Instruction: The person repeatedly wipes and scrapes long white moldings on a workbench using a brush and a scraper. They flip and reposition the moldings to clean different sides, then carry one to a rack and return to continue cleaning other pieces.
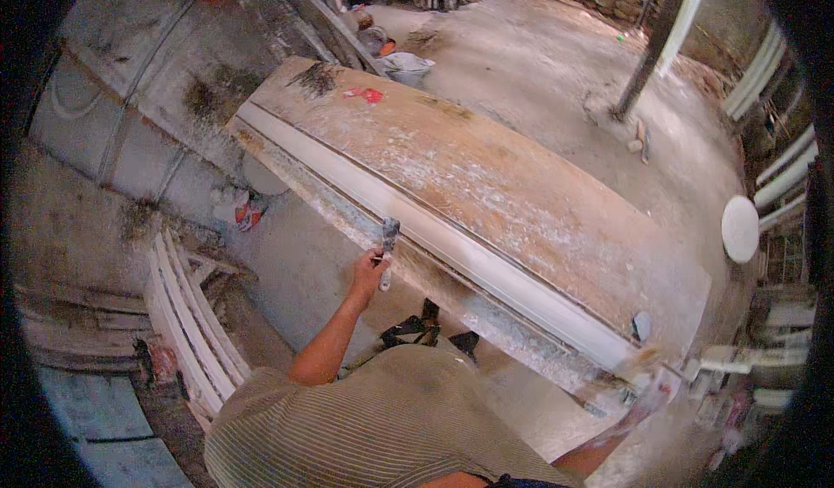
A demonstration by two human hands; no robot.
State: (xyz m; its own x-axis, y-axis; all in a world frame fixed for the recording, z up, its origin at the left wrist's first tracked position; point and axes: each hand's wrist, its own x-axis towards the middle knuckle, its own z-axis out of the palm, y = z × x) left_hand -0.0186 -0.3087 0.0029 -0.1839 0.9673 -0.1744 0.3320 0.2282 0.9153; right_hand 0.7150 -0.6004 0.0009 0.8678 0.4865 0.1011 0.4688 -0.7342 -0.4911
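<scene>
White moulding is lying lengthwise along a spattered wooden board. The left hand is gripping a putty knife by its handle — fingers curling round it — near the moulding's closer edge. The right hand is showing blurred near the moulding's right end; whether its fingers are grasping anything, I cannot tell.

Fisheye view from head, facing down past striped shirt; board near.
</scene>
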